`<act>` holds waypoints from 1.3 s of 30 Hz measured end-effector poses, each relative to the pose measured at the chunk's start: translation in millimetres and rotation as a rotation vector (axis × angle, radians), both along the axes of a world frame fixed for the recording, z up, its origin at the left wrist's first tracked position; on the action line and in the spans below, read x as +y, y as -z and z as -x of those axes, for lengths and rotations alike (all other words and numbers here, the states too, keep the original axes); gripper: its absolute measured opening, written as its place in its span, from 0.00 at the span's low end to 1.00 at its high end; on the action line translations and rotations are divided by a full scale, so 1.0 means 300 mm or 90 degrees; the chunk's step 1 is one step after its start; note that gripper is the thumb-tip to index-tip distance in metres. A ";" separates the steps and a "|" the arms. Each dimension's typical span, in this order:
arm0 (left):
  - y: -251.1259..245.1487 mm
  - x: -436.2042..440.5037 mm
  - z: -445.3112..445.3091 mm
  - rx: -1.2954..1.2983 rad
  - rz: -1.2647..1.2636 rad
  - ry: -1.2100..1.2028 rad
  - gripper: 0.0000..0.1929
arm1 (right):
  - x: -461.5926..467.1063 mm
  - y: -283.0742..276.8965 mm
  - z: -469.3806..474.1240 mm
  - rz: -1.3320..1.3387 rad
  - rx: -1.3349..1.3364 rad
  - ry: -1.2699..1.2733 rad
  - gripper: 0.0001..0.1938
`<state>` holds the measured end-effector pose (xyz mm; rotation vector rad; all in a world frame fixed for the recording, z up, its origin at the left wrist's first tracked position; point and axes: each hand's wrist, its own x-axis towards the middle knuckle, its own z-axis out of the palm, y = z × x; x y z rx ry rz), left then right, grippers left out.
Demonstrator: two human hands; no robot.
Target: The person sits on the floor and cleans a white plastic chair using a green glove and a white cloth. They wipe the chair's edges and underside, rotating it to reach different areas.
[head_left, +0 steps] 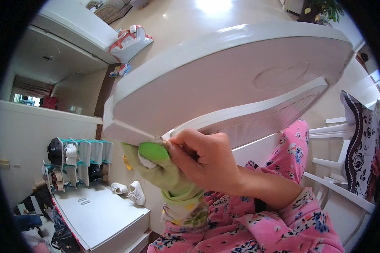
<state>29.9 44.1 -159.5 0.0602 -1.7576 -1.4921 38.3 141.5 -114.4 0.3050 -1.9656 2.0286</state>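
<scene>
A large white panel (209, 85) with a raised curved moulding stands tilted before me, its lower left corner near my hands. My right hand (205, 158) is bare and pinches a small thin thing (164, 140) between thumb and forefinger at that corner. My left hand (164, 170), in a light green glove with a patterned cuff (186, 213), is just below the corner. A bright green piece (153, 151) and something white and crumpled (147, 162) show at the glove; its fingers are too hidden to tell their grip.
At lower left are a shoe rack (85, 151) with shoes, a white cabinet (101, 212) and white sneakers (136, 193). A white bag with red handles (131, 44) stands beyond the panel. White chairs (332, 131), one bearing patterned cloth (359, 148), are at right.
</scene>
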 end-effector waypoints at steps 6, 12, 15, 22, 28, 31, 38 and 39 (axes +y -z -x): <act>-0.089 0.003 0.014 0.010 0.189 -0.092 0.26 | 0.073 -0.017 -0.016 -0.063 0.054 0.016 0.02; -0.274 0.033 -0.051 0.112 0.583 -0.426 0.19 | 0.320 -0.064 -0.064 -0.281 0.257 0.205 0.12; -0.259 0.144 -0.125 -0.050 0.009 0.064 0.16 | 0.444 -0.097 -0.085 -0.373 0.272 0.280 0.15; -0.309 0.289 -0.170 -0.444 -0.346 0.672 0.16 | 0.574 -0.159 -0.056 -0.439 0.288 0.310 0.15; -0.314 0.300 -0.135 -0.439 -0.382 0.621 0.16 | 0.617 -0.215 -0.022 -0.495 0.356 0.324 0.14; -0.298 0.298 -0.136 -0.298 -0.374 0.589 0.13 | 0.612 -0.231 0.000 -0.513 0.388 0.296 0.15; -0.299 0.270 -0.102 -0.288 -0.305 0.527 0.13 | 0.607 -0.263 0.030 -0.552 0.441 0.237 0.16; -0.312 0.264 -0.107 -0.326 -0.304 0.506 0.13 | 0.608 -0.266 0.030 -0.566 0.445 0.273 0.15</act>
